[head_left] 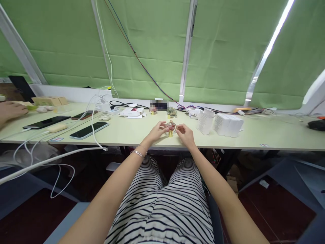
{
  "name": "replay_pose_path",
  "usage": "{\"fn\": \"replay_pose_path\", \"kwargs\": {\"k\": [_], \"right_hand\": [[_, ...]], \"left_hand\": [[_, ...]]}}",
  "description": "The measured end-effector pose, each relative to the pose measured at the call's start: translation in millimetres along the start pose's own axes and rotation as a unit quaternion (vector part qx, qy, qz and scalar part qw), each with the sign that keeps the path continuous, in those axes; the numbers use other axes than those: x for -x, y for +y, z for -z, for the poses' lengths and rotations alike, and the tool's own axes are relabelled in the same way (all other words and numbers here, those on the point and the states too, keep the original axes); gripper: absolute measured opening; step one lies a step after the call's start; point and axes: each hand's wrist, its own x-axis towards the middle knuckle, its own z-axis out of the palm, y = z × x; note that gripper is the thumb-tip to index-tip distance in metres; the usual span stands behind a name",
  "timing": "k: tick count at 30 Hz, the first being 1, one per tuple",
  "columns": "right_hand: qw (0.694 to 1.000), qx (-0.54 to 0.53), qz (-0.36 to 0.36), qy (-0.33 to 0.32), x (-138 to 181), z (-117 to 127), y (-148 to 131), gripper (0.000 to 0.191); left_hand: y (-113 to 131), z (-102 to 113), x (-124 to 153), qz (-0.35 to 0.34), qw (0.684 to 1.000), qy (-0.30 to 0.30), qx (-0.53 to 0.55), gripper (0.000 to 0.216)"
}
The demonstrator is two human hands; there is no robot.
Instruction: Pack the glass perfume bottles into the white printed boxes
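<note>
Before me, just above the table's front edge, is a small round ornament (171, 128), clear and pinkish with a gold base and a gold top. My left hand (157, 132) grips its left side between thumb and fingers. On the opposite side, my right hand (186, 135) is closed in a pinch at the rim; the exact spot between its fingertips is too small to make out. Behind it stand a similar greenish ornament with gold parts (172, 112) and a pinkish one (153, 110).
White boxes (228, 124) and an open-topped white box (204, 122) stand to the right. Flattened white packaging (132, 112) lies behind my left hand. Phones (89, 130) and white cables (93, 135) spread leftward. Another person's hand (12, 111) rests at the far left.
</note>
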Motion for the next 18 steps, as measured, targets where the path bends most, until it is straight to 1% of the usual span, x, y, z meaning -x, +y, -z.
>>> {"fn": "replay_pose_path", "kwargs": {"k": [1, 3, 6, 12, 18], "right_hand": [[1.000, -0.016, -0.018, 0.009, -1, 1, 0, 0.016], [0.998, -0.044, -0.047, 0.020, -2, 3, 1, 0.018], [0.995, -0.067, -0.069, 0.026, -3, 4, 2, 0.020], [0.993, -0.076, -0.086, 0.026, -5, 3, 6, 0.020], [0.993, -0.077, -0.079, 0.034, -6, 3, 14, 0.020]], "left_hand": [[-1, -1, 0, -0.011, 1.000, -0.019, -0.011, 0.045], [-1, -1, -1, -0.026, 0.999, -0.033, -0.031, 0.038], [0, -1, 0, -0.028, 0.999, -0.020, -0.037, 0.035], [-1, -1, 0, -0.025, 1.000, -0.013, -0.013, 0.035], [-3, -1, -1, -0.024, 1.000, -0.008, 0.002, 0.034]]}}
